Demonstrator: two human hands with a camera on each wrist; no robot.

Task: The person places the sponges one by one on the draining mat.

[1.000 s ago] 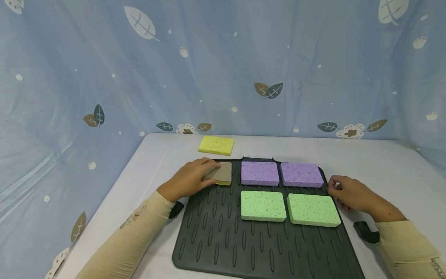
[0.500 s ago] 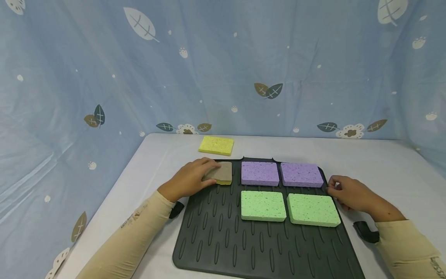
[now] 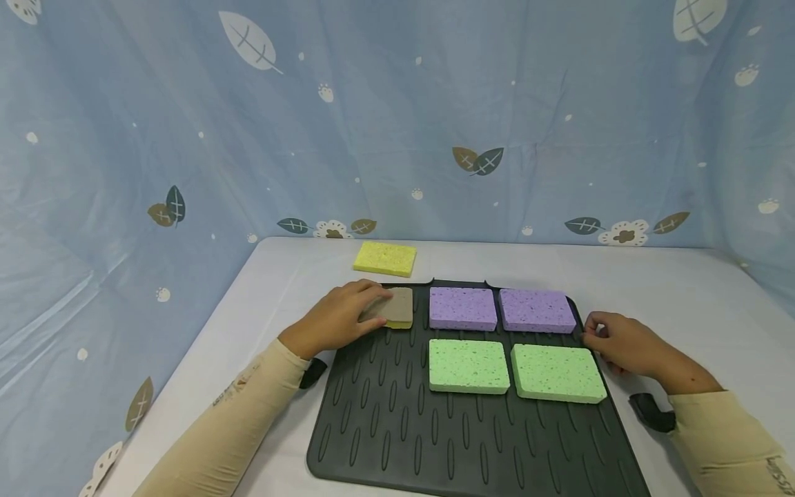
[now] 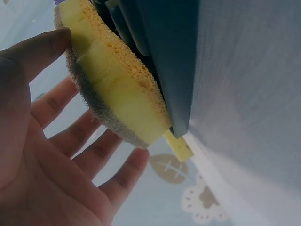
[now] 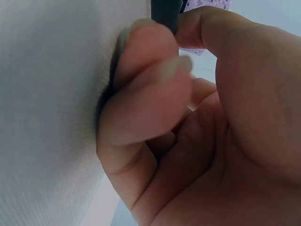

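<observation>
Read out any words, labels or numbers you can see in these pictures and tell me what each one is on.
Left sleeve: a small dark print, too small and blurred to read.
Right sleeve: dark lettering at the frame edge, cut off and too blurred to read.
Sponges, black ridged mat and leaf-patterned blue curtain: no text visible.

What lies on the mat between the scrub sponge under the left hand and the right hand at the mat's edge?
In the head view, two purple sponges lie side by side between them.
</observation>
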